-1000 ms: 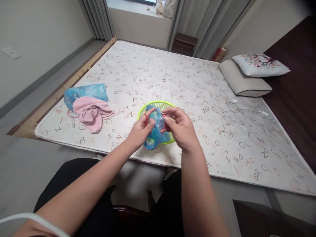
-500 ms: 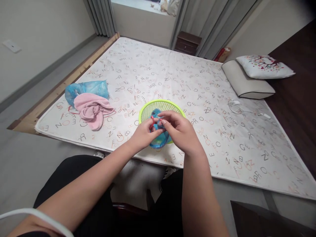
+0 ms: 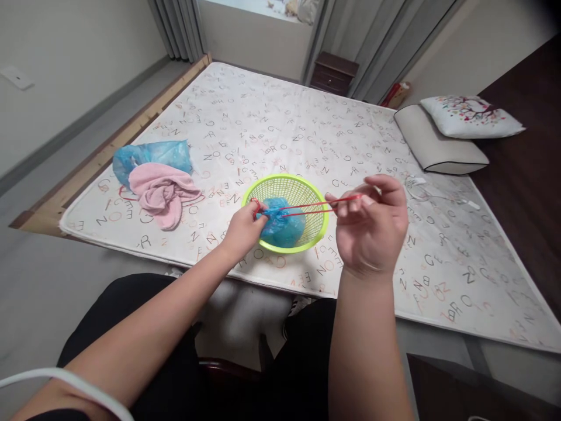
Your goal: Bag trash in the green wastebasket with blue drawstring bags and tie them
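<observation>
A blue plastic bag with red drawstrings lies inside a lime-green mesh basket near the front edge of the bed. My left hand is closed on a red drawstring and the gathered neck of the bag, at the basket's left rim. To the right of the basket, my right hand pinches the end of another red drawstring. That string runs taut as a doubled line from the bag to my fingers.
A pink cloth and a second blue plastic bag lie on the left of the letter-printed mattress. On the right are a white cable, a grey cushion and a printed pillow.
My right hand has moved right, away from my left hand, drawing the red string out long. My left hand has shifted slightly left. More of the bag and basket now shows.
</observation>
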Demonstrator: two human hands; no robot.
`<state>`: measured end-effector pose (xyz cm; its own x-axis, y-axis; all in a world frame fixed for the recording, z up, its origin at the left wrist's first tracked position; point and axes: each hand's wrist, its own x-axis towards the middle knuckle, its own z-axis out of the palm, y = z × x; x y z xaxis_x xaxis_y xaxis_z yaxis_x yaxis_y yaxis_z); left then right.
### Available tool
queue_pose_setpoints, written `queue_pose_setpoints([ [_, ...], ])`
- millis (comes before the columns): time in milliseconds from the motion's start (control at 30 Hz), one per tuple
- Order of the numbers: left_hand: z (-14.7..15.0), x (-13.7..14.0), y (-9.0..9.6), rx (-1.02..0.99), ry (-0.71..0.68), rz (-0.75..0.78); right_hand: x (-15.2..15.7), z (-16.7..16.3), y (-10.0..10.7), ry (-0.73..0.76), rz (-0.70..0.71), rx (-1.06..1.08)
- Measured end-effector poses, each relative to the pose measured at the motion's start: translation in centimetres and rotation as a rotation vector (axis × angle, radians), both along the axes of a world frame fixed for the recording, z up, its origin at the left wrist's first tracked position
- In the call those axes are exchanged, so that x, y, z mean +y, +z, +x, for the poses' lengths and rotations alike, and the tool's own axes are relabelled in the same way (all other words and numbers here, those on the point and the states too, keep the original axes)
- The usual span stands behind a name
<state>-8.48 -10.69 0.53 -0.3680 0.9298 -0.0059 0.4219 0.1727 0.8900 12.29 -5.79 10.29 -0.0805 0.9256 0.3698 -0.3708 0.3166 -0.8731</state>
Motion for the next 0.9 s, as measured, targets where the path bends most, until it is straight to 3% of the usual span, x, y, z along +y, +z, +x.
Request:
queue_pose_setpoints([
  [133,0.1,0.0,0.3,-0.032,-0.056,0.035,0.1,0.6,0.7,-0.009,-0.083,0.194],
  [267,-0.6,0.2,0.3,-0.181,-0.154,0.171,0.7,1.6,0.2,0.042,-0.137,0.189],
  [433,-1.6,0.1,1.6,-0.299,-0.059,0.394,0.2,0.3,-0.7,0.050,-0.119,-0.136],
  [633,-1.0,-1.0,4.0,-0.226,-0.165,0.581,-2.2,-4.6,-2.3,0.339,-0.014,-0.791],
  [767,-1.0,-1.2,4.1,-0.154,-0.140,0.621,-2.9,-7.0,-3.5,0.281,-0.087,-0.850],
  [900,-1.0,-1.3,4.2,-0.236,-0.104,0.625,-3.4,-8.4,-3.9,0.257,-0.180,-0.809],
])
